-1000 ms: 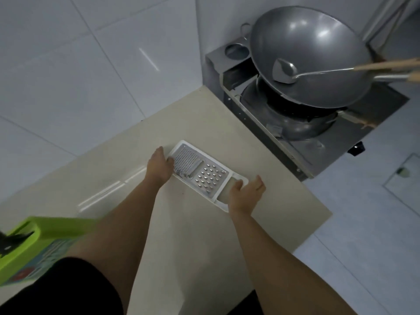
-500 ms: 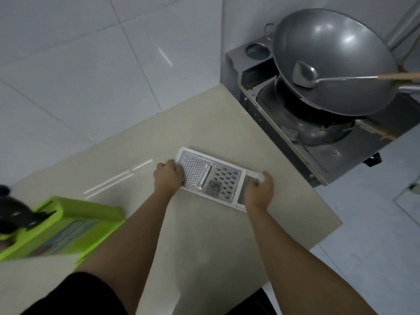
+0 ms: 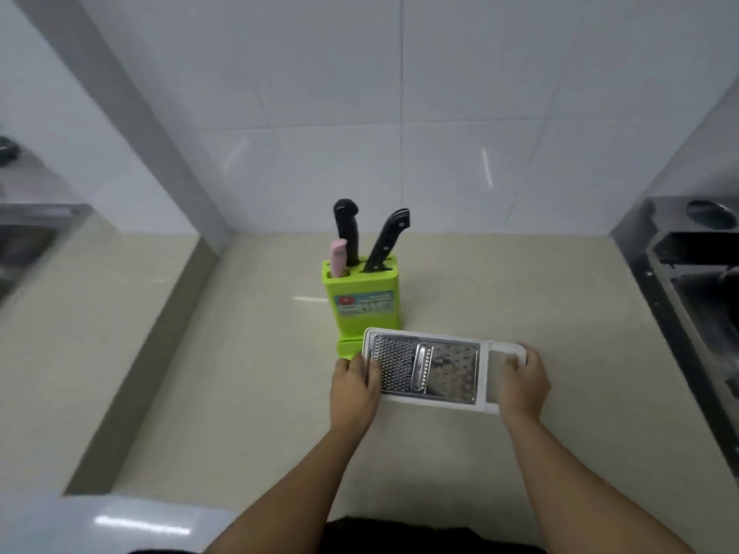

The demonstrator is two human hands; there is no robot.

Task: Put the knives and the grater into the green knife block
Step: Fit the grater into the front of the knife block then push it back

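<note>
grater (image 3: 430, 369) | both hands gripping | knife block (image 3: 363, 299) label unreadable

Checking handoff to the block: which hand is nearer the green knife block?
Left. The left hand grips the grater end just below the green knife block base; the right hand holds the handle end, farther right.

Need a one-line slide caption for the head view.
Both hands, left and right, hold the grater flat in front of the green knife block, three handles already slotted.

Three knife handles (image 3: 346, 229) (image 3: 388, 238) (image 3: 338, 257), one green knife block (image 3: 362, 297), one grater (image 3: 432, 369), two hands (image 3: 354, 389) (image 3: 522, 383).
</note>
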